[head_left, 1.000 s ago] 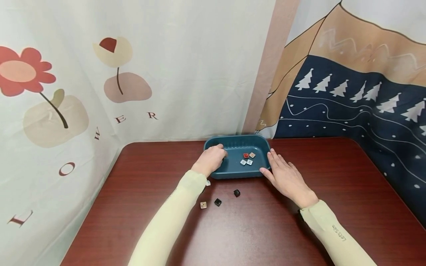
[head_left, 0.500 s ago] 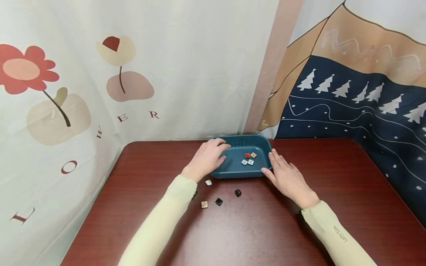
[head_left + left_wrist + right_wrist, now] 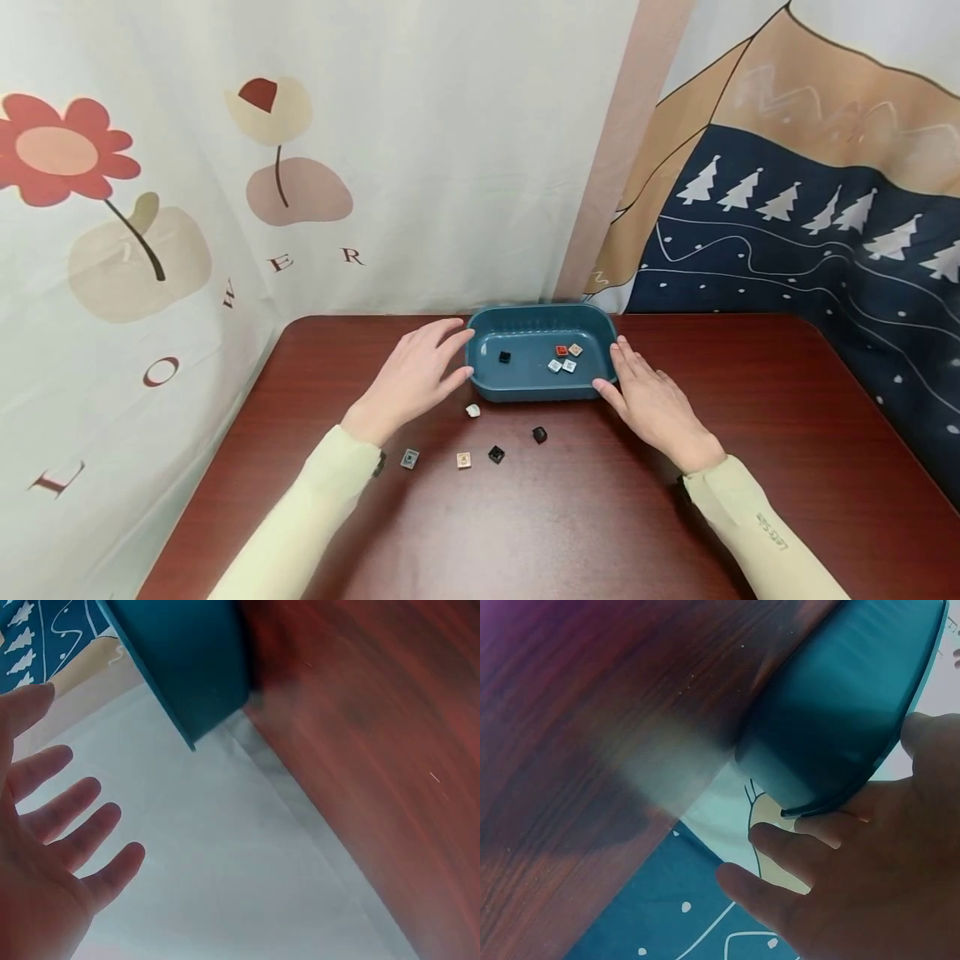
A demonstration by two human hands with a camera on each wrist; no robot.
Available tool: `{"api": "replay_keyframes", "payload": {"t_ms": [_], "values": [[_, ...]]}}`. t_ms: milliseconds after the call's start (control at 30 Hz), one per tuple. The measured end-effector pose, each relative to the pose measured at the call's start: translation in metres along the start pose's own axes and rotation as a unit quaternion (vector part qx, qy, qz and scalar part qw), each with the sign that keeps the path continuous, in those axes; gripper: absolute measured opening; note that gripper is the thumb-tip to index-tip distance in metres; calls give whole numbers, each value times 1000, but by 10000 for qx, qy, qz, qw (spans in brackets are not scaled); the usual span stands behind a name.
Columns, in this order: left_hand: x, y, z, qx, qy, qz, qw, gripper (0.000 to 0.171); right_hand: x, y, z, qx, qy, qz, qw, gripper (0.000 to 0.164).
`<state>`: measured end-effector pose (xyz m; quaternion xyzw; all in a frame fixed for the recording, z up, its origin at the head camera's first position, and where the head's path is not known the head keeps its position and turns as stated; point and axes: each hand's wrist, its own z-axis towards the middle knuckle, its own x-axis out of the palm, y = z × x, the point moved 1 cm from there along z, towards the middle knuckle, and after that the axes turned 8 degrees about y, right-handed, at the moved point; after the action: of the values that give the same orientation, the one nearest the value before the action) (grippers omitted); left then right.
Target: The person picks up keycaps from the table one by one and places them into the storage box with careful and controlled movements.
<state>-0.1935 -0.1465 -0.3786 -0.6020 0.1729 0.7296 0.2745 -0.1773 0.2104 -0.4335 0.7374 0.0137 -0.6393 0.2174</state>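
Observation:
A blue-green plastic tray [image 3: 545,393] stands at the table's back edge. Inside it lie a black keycap [image 3: 505,357] on the left, and a red keycap [image 3: 561,351], a beige keycap [image 3: 575,349] and two white ones on the right. My left hand [image 3: 411,371], fingers spread and holding nothing, is beside the tray's left end; the left wrist view shows its fingers [image 3: 90,838] apart from the tray wall [image 3: 187,667]. My right hand [image 3: 654,402] has straight fingers along the tray's right end, with the thumb at the front corner.
In front of the tray lie a white keycap [image 3: 472,411], a rounded black keycap [image 3: 540,434], a square black keycap [image 3: 497,454], a beige keycap [image 3: 463,460] and a grey keycap [image 3: 409,458]. Printed curtains [image 3: 450,167] hang right behind the table [image 3: 585,517].
My left hand has opened and drawn back left out of the tray, leaving the black keycap in view there. The grey keycap has come into view by the left wrist. My right hand stays in place.

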Motion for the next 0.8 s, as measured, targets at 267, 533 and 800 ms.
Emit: {"api": "replay_keyframes", "payload": {"t_ms": [267,533,800], "values": [[-1,5,-31,-129,-19,-41,9999,62,-2,0,-1,34,54,31,10000,79],[15,3,-61,-367,412,-208,9983,68,-1,1,-1,-7,41,37,10000,79],[21,1,-85,-472,763,-207,9958,76,-1,1,-1,-13,44,-4,10000,79]]}}
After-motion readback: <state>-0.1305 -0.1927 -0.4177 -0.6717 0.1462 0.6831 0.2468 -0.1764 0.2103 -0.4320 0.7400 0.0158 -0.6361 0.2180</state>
